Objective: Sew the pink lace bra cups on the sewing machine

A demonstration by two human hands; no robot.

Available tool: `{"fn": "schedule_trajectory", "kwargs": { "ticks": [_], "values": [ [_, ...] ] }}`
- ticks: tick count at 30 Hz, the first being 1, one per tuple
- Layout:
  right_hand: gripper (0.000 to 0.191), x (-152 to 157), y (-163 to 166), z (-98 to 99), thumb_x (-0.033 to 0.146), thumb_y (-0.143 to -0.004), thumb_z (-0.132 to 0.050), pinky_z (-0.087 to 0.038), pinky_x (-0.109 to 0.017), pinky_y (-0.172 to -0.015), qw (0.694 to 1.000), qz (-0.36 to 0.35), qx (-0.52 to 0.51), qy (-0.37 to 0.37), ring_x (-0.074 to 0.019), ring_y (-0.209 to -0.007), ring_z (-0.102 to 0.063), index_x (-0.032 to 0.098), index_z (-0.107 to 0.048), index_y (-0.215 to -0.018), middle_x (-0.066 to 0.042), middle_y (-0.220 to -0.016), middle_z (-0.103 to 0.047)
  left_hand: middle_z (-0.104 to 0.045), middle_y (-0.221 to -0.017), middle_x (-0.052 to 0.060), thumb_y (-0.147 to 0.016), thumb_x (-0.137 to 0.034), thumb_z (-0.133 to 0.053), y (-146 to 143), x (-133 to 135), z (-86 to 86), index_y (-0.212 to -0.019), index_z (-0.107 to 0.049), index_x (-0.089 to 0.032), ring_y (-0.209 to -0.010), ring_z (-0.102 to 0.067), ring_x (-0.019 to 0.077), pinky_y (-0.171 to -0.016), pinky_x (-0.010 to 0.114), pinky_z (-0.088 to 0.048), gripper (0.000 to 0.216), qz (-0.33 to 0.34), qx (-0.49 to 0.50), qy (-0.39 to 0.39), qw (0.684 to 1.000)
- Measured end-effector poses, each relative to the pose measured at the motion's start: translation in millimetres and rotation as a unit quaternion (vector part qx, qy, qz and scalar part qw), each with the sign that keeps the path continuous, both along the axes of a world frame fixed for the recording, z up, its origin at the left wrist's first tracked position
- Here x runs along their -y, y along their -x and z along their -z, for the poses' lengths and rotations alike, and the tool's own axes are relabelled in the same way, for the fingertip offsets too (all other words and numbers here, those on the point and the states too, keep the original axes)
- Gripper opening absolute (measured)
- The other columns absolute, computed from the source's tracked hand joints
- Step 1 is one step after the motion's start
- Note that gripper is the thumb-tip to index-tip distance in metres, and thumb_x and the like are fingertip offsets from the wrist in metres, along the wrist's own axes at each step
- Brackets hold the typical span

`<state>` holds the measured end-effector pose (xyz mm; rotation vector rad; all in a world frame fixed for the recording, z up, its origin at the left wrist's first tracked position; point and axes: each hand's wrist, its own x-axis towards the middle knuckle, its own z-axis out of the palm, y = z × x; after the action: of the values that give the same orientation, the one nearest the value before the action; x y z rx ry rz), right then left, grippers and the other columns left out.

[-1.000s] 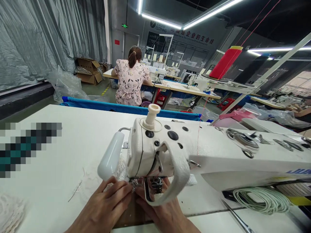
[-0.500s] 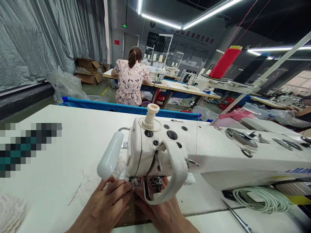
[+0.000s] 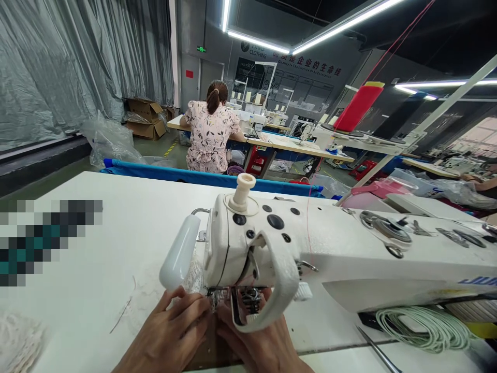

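Observation:
White lace (image 3: 194, 278) runs beneath the head of a white sewing machine (image 3: 267, 254). My left hand (image 3: 174, 324) is closed on the lace just left of the presser foot, with fingers bent and pressed together. On the other side, my right hand (image 3: 258, 336) reaches in close to the needle area. Its fingers look closed, but the curved white guard (image 3: 285, 280) and the machine head hide the fingertips and whatever they hold. Pink thread (image 3: 309, 223) comes down to the machine. A pale, rounded lamp (image 3: 180, 254) hangs over the lace.
More lace (image 3: 19, 342) lies at the left table edge. Tweezers (image 3: 378, 349) and a coil of pale green cord (image 3: 425, 326) lie at right. A red thread cone (image 3: 359, 106) stands on the rack. Beyond the blue cloth trough (image 3: 209, 176), a co-worker (image 3: 212, 129) sits facing away.
The view has shifted slightly, so the scene sits a little lower. Both hands keep nearly the same place at the machine, and the pink thread hangs slightly further left.

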<state>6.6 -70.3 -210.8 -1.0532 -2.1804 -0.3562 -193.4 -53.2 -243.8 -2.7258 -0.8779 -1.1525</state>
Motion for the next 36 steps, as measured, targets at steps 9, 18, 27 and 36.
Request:
{"fn": "schedule_trajectory", "kwargs": {
  "ticks": [9, 18, 27, 36],
  "values": [
    [0.022, -2.7, -2.2, 5.3, 0.039, -0.091, -0.049, -0.042, -0.034, -0.072, 0.999, -0.012, 0.032, 0.022, -0.0198, -0.081, -0.06, 0.032, -0.064, -0.105, -0.002, -0.083, -0.066, -0.068, -0.086, -0.004, -0.095, -0.018, -0.041, -3.0, -2.0, -3.2, -0.088, -0.062, -0.02, -0.075, -0.058, 0.0112, -0.091, 0.033, -0.031, 0.022, -0.007, 0.011, -0.026, 1.0],
    [0.022, -2.1, -4.1, 8.5, 0.041, -0.084, -0.058, -0.043, -0.03, -0.065, 0.998, -0.009, 0.062, 0.029, -0.0188, -0.074, -0.06, 0.031, -0.064, -0.103, -0.002, -0.081, -0.066, -0.069, -0.083, -0.001, -0.093, -0.01, -0.04, -4.3, 0.1, -16.4, -0.084, -0.062, -0.019, -0.085, -0.06, 0.0109, -0.084, 0.029, -0.036, 0.025, -0.003, -0.007, -0.061, 0.998],
    [0.029, -5.7, -1.6, 10.8, 0.047, -0.083, -0.06, -0.041, -0.033, -0.069, 0.998, -0.008, 0.061, 0.033, -0.0207, -0.078, -0.058, 0.03, -0.061, -0.106, -0.002, -0.086, -0.065, -0.065, -0.092, 0.001, -0.094, -0.012, -0.036, 2.9, -6.3, -11.8, -0.094, -0.061, -0.018, -0.093, -0.058, 0.0128, -0.094, 0.031, -0.034, 0.025, -0.008, -0.015, -0.023, 1.0],
    [0.024, -0.4, -25.9, 0.0, 0.038, -0.07, -0.076, -0.03, -0.03, -0.052, 0.985, 0.069, 0.16, -0.006, -0.018, -0.058, -0.052, 0.024, -0.06, -0.079, -0.001, -0.071, -0.061, -0.063, -0.101, 0.006, -0.094, -0.02, -0.039, 2.2, -7.6, -27.2, -0.107, -0.055, -0.015, -0.093, -0.058, 0.0193, -0.087, 0.037, -0.04, 0.021, -0.095, -0.107, -0.046, 0.989]
  ]
}}
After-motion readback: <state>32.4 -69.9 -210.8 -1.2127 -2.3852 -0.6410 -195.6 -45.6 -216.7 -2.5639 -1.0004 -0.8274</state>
